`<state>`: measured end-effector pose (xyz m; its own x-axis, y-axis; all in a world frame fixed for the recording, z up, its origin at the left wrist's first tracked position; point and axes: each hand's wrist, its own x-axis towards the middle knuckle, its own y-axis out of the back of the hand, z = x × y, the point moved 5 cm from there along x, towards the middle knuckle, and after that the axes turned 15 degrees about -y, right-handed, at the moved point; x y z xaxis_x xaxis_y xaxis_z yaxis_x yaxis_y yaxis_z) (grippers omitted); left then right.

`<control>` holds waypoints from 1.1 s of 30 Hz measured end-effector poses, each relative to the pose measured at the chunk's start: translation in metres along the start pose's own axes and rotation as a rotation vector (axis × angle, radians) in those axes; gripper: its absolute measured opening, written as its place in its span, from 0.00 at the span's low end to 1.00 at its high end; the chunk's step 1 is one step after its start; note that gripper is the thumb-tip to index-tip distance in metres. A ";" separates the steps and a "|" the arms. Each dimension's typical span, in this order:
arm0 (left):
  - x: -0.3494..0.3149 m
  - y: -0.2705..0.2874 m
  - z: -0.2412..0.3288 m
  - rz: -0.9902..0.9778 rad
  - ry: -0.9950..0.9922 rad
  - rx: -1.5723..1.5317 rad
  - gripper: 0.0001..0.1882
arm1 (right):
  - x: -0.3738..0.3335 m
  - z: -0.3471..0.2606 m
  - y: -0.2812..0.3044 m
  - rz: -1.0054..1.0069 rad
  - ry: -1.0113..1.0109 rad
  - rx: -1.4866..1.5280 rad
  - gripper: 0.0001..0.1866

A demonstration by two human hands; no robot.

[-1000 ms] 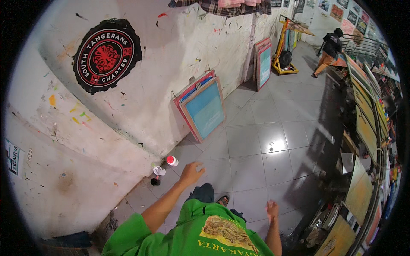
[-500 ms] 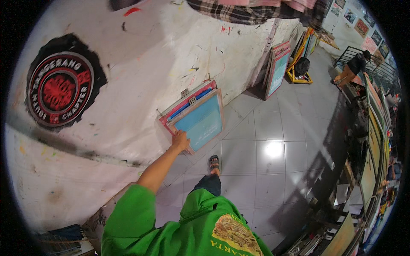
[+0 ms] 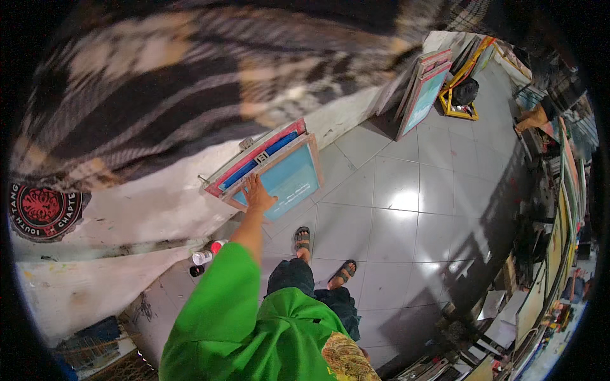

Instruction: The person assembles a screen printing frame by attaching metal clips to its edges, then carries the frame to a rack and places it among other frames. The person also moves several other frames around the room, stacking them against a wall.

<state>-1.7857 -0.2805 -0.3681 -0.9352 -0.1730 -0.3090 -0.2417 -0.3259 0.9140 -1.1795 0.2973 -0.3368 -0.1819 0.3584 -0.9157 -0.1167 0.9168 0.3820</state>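
Note:
My left hand (image 3: 257, 193) reaches out with fingers spread and thumb out to the side. Its fingertips lie at the left edge of the front screen-printing frame (image 3: 293, 176), which has light blue mesh in a pale wooden border. Behind that one lean a frame with dark blue showing (image 3: 279, 143) and a pinkish-red frame (image 3: 289, 129), stacked against the white wall. Grey metal clips (image 3: 261, 157) stick up from their top edges. My right hand does not show.
Blurred plaid cloth (image 3: 190, 82) hangs across the upper left. More frames (image 3: 424, 95) lean farther along the wall, near a yellow frame (image 3: 460, 114) with a black bag (image 3: 466, 91). Small bottles (image 3: 202, 257) stand at the wall's foot. Boards and racks (image 3: 540, 292) line the right side; another person (image 3: 534, 117) is partly visible there.
My left hand has gone from gripping the front frame's lower left corner to spread fingers higher on its left edge. The plaid cloth now covers much of the wall. Both feet show.

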 end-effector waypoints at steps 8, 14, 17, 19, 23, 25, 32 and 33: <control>-0.099 -0.035 0.063 0.177 -0.062 0.107 0.50 | 0.021 -0.070 0.128 0.036 0.062 0.166 0.23; -0.141 -0.081 0.088 0.479 -0.038 0.149 0.26 | 0.096 -0.003 0.196 -0.049 0.006 0.365 0.23; -0.160 -0.123 0.093 0.357 -0.096 0.152 0.23 | 0.081 -0.025 0.204 0.014 0.084 0.030 0.21; -0.175 -0.139 0.107 0.205 -0.129 0.133 0.22 | 0.066 -0.036 0.203 0.044 0.128 -0.120 0.20; -0.207 -0.156 0.143 0.061 -0.133 0.063 0.22 | 0.066 -0.021 0.210 0.148 0.140 -0.389 0.17; -0.215 -0.179 0.145 0.025 -0.127 0.080 0.25 | 0.074 -0.024 0.210 0.133 0.142 -0.410 0.17; -0.240 -0.211 0.160 -0.013 -0.168 0.061 0.21 | 0.079 -0.038 0.223 0.039 0.154 -0.339 0.18; -0.244 -0.216 0.158 -0.002 -0.162 0.060 0.22 | 0.079 -0.042 0.228 0.033 0.167 -0.336 0.18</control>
<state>-1.5458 -0.0210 -0.4486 -0.9629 -0.0183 -0.2691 -0.2544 -0.2694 0.9288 -1.2618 0.5273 -0.3171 -0.3444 0.3274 -0.8799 -0.4170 0.7864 0.4558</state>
